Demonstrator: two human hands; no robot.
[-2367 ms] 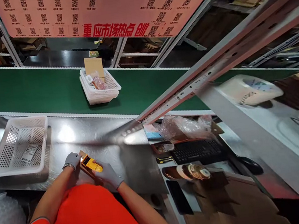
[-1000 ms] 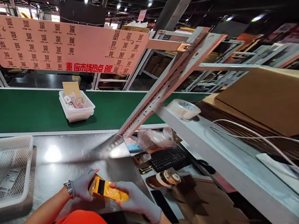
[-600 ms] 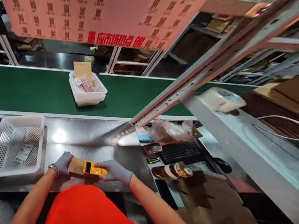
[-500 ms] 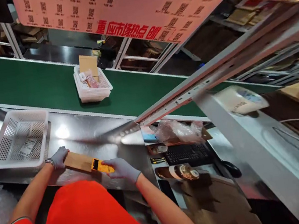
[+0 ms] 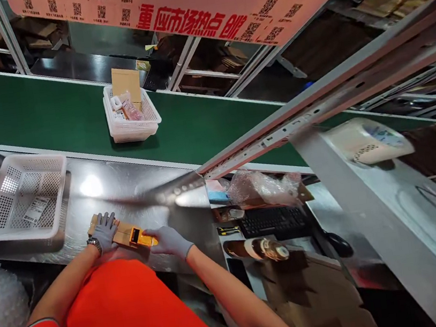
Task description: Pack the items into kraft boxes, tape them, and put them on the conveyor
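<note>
A narrow brown cardboard box [image 5: 122,237] lies on the metal bench close to my body. My gloved left hand [image 5: 105,231] rests flat on top of it, fingers spread. In my gloved right hand [image 5: 167,240] is a small yellow handheld tool with a dark window [image 5: 142,237], whose front end is at the right end of the box. I cannot make out what kind of tool it is. My right fingers are closed around its rear part.
A white perforated basket [image 5: 62,207] with a labelled packet [image 5: 37,210] stands left. Stacked baskets [image 5: 133,134] holding parcels sit on the green belt [image 5: 202,111]. Right are a keyboard [image 5: 273,222], a brown bottle [image 5: 254,249], bubble wrap [image 5: 260,187], a slanting metal post [image 5: 256,150] and a tape roll [image 5: 365,141].
My left hand has moved right from the box's left end and now lies spread on its top. My right hand and the yellow tool have shifted slightly left.
</note>
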